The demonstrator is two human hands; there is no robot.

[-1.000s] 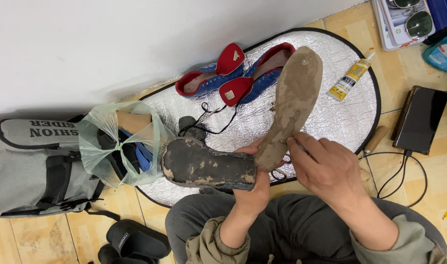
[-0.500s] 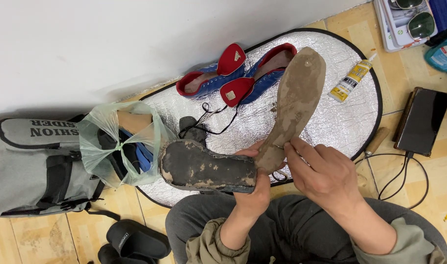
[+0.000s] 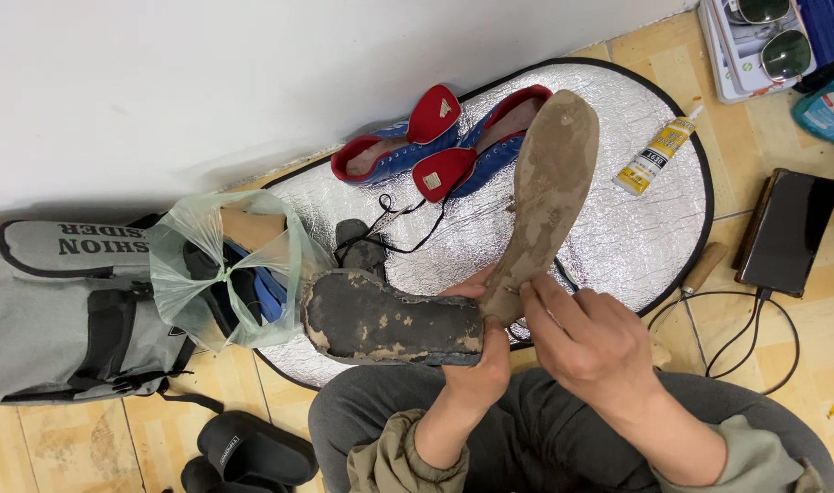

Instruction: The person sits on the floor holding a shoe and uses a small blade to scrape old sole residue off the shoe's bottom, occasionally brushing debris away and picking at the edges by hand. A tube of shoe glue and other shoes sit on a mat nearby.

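Note:
My left hand (image 3: 476, 361) grips the heel end of a dark shoe bottom (image 3: 385, 319) whose upturned face is patchy with old glue. A brown worn outsole (image 3: 549, 192) is peeled up from that heel and stands tilted away from me. My right hand (image 3: 586, 342) pinches the outsole near where it still joins the shoe. Both hands are over my lap, above grey trousers (image 3: 526, 438).
A silver foil mat (image 3: 618, 228) lies in front, with two blue and red shoe uppers (image 3: 435, 146) and a yellow glue tube (image 3: 659, 151). A green plastic bag (image 3: 220, 265) and grey backpack (image 3: 61, 310) sit left, black slippers (image 3: 248, 452) below, a phone (image 3: 786, 228) right.
The view has shifted slightly. My right hand's fingers have slid a little along the outsole's base; the sole stays peeled up as before.

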